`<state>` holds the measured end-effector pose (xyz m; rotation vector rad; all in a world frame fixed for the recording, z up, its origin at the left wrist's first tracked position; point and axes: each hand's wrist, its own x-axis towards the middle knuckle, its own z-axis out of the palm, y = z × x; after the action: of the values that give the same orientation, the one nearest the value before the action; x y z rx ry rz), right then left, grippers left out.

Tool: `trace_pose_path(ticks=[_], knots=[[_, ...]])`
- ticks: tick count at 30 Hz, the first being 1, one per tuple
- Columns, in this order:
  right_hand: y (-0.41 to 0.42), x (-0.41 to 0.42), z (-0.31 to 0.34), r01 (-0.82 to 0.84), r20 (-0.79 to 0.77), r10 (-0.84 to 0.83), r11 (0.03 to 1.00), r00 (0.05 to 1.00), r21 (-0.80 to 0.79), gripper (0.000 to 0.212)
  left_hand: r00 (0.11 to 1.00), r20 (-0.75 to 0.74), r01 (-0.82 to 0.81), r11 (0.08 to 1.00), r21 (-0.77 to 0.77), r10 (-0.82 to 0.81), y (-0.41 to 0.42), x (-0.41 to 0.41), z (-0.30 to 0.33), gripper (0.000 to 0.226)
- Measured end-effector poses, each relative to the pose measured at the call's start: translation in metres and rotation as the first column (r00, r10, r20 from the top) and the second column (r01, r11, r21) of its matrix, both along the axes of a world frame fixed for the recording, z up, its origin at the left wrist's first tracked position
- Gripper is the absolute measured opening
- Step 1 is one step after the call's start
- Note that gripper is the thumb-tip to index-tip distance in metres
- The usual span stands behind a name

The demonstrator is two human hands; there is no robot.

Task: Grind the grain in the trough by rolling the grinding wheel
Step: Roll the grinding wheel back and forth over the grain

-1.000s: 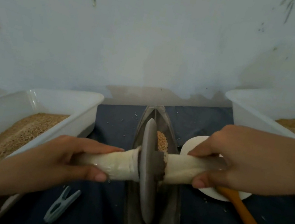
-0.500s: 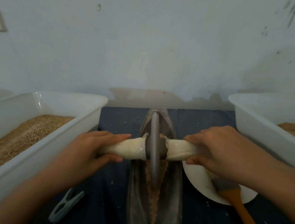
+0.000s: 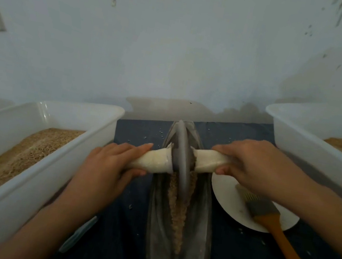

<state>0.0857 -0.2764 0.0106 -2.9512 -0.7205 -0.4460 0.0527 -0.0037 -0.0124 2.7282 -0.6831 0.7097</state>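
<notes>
Centrally, the left hand [image 3: 107,165] and right hand [image 3: 256,166] each wrap a pale cloth-bound handle of the grey metal grinding wheel [image 3: 181,156], standing between them over crushed tan grain [image 3: 178,207] in the dark boat-shaped trough [image 3: 156,224]; uneven pressure could tip it, spilling grain.

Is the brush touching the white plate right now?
Touching. The head view shows the brush lying with its bristles on the white plate.
</notes>
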Motion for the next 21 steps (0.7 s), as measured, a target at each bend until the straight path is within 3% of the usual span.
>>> trace_pose_path(ticks=[2, 6, 10, 13, 17, 21], knots=[[0.001, 0.003, -0.005, -0.022, 0.069, 0.024, 0.999, 0.997, -0.038, 0.039, 1.0, 0.004, -0.003, 1.0, 0.002, 0.003, 0.0, 0.003, -0.001, 0.056], [-0.001, -0.011, 0.008, -0.084, -0.052, 0.08, 0.994, 0.995, -0.072, 0.025, 0.98, -0.186, 0.049, 0.991, -0.128, -0.072, 0.01, -0.002, 0.008, 0.051], [-0.006, -0.036, 0.032, -0.154, -0.242, 0.121, 0.98, 0.963, -0.124, 0.036, 0.851, -0.46, 0.133, 0.952, -0.275, -0.252, 0.024, -0.017, 0.025, 0.045], [-0.009, -0.045, 0.04, -0.166, -0.281, 0.119, 0.974, 0.952, -0.151, 0.048, 0.796, -0.518, 0.18, 0.94, -0.289, -0.312, 0.028, -0.023, 0.032, 0.053], [-0.003, -0.028, 0.025, -0.075, -0.213, 0.053, 0.993, 0.976, -0.092, 0.034, 0.94, -0.304, 0.113, 0.982, -0.153, -0.156, 0.014, -0.014, 0.021, 0.044], [0.004, -0.005, 0.0, 0.012, 0.079, -0.005, 0.996, 0.997, -0.092, 0.039, 1.0, 0.003, -0.016, 1.0, 0.018, 0.016, -0.001, 0.0, 0.0, 0.052]])
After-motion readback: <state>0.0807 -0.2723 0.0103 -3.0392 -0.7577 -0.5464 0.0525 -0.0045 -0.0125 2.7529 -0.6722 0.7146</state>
